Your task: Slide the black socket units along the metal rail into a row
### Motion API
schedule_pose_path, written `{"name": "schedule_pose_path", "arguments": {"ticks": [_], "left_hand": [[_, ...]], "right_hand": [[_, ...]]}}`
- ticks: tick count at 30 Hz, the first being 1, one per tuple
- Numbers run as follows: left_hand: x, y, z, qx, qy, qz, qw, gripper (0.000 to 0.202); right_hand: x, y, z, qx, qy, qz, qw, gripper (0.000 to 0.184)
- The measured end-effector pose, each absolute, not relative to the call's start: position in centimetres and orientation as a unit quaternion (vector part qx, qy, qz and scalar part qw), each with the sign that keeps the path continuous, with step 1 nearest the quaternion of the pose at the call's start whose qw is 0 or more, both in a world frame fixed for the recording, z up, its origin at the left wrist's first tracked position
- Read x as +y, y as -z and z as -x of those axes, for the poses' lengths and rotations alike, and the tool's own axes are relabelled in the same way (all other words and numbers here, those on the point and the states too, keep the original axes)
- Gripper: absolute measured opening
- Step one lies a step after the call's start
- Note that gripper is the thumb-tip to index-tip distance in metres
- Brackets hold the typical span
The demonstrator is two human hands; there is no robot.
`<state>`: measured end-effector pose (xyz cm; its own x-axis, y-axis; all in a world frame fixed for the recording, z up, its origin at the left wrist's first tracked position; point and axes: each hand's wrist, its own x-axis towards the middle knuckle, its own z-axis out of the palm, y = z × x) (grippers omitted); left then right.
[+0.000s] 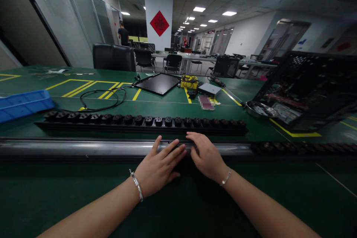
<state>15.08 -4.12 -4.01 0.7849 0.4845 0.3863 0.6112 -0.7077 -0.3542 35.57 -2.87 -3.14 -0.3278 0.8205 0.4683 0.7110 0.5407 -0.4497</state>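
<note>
Two hands lie flat and slack, clasping nothing: the left hand (160,167) spreads its fingers over a metal rail (83,148), and the right hand (205,158) rests just beside it, its fingertips on the same rail. A thin bracelet (136,185) circles the left wrist and another the right. With the palms down and the thumbs loose, the pose looks like leaning or pressing rather than lifting, since nothing is pinched between the fingers. A small dark shape sits under the fingertips, but what it is cannot be told. The rail runs the whole width of the green bench (41,200), close to the person, with a long black power strip (139,122) parallel to it just beyond, its sockets facing up, probably so that plugs can be reached from this side. Farther out, a blue tray (23,105) sits at the left edge, and a looped cable (102,98) lies over the yellow floor-style markings. A flat black panel (158,83) lies face up near the middle, with a yellow bundle (189,81) and a grey box (209,89) beside it. To the right, a metal bowl (258,109) stands next to an open black case (309,89), apparently keeping small parts at hand. No brand or label is legible; a red diamond (159,23) on the far pillar bears a dark character too small to read.
</note>
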Motion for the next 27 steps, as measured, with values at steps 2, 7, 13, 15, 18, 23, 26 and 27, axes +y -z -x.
{"name": "schedule_pose_path", "arguments": {"ticks": [2,7,13,15,18,23,26,27], "left_hand": [[-4.3,4.0,-15.2,-0.314,0.137,0.912,0.225,0.052],[-5.3,3.6,-15.7,-0.379,0.143,0.895,0.185,0.046],[-7.0,1.9,-15.2,-0.487,0.068,0.850,0.189,0.048],[-7.3,1.3,-14.6,-0.511,0.012,0.837,0.194,0.055],[-7.4,0.2,-13.7,-0.542,-0.074,0.814,0.197,0.066],[-6.9,-1.3,-13.0,-0.576,-0.159,0.787,0.155,0.079],[-6.8,-1.7,-12.9,-0.573,-0.159,0.792,0.142,0.083],[-6.8,-1.8,-12.8,-0.569,-0.152,0.796,0.144,0.083]], "right_hand": [[-2.8,3.4,-35.6,-0.840,0.020,0.471,0.267,0.032],[-3.0,3.9,-35.3,-0.854,0.083,0.469,0.210,0.035],[-3.0,3.9,-35.2,-0.851,0.094,0.470,0.216,0.035],[-3.0,3.9,-35.2,-0.849,0.098,0.472,0.216,0.035],[-3.0,3.9,-35.2,-0.848,0.098,0.474,0.217,0.035],[-3.0,4.0,-35.2,-0.850,0.091,0.472,0.216,0.036],[-3.0,4.0,-35.2,-0.849,0.092,0.472,0.217,0.036],[-3.0,4.0,-35.2,-0.850,0.093,0.472,0.217,0.036]]}}
